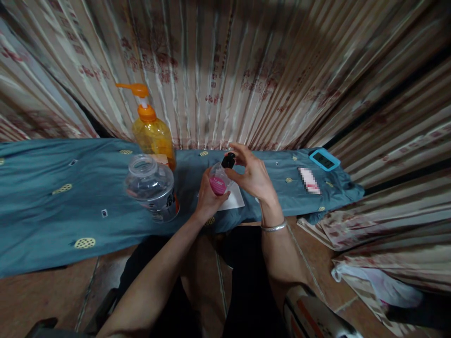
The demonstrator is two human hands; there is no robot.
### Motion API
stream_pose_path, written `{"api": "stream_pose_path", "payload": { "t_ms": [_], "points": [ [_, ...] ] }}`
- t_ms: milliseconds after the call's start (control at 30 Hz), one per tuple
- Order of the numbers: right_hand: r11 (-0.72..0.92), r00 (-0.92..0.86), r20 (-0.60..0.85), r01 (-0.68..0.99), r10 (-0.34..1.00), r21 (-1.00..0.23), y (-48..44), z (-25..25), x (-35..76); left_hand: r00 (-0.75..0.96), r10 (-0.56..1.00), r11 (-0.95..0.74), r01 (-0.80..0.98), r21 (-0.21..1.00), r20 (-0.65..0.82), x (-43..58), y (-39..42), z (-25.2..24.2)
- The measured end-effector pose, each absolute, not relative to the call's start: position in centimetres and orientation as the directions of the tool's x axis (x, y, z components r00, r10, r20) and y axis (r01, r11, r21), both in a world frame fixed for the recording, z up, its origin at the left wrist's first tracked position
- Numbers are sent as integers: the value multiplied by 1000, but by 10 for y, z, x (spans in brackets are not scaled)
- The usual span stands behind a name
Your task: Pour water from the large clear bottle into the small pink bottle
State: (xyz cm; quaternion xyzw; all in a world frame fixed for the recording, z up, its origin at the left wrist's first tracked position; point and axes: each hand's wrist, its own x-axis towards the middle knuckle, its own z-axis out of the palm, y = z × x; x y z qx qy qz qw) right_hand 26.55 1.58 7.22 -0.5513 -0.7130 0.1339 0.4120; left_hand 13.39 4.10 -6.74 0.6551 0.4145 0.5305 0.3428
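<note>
My left hand [210, 197] wraps round a small clear bottle [218, 184] with a pink label, held tilted above the cloth. At its top is a black cap [229, 160], which the fingers of my right hand [252, 172] grip at the side. Whether the cap is loose or seated I cannot tell. Beneath the bottle lies a white sheet [235, 199], partly hidden by my hands. To the left stands a wide clear plastic jar [151, 188] with an open mouth. Behind that jar rises a yellow pump bottle [155, 134] with an orange pump head.
A teal cloth with pineapple prints [88, 197] covers the long narrow table. Towards its right end lie a blue digital clock [324, 159] and a small blurred-out packet [309, 180]. Patterned curtains [211, 70] hang close behind and on the right.
</note>
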Motion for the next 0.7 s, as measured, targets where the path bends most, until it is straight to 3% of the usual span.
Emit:
{"api": "stream_pose_path", "payload": {
  "t_ms": [200,367,567,700],
  "points": [
    [222,78,455,791,887,-570,17,74,261,93,900,-436,184,881,426,135,40,-66],
    [328,-59,415,718,908,-615,14,75,263,85,907,-420,175,890,412,135,39,-67],
    [201,79,442,809,893,-552,14,76,261,81,907,-421,197,886,413,136,40,-67],
    [310,-24,427,726,904,-614,13,77,264,90,912,-411,184,893,401,135,40,-68]
  ]
}}
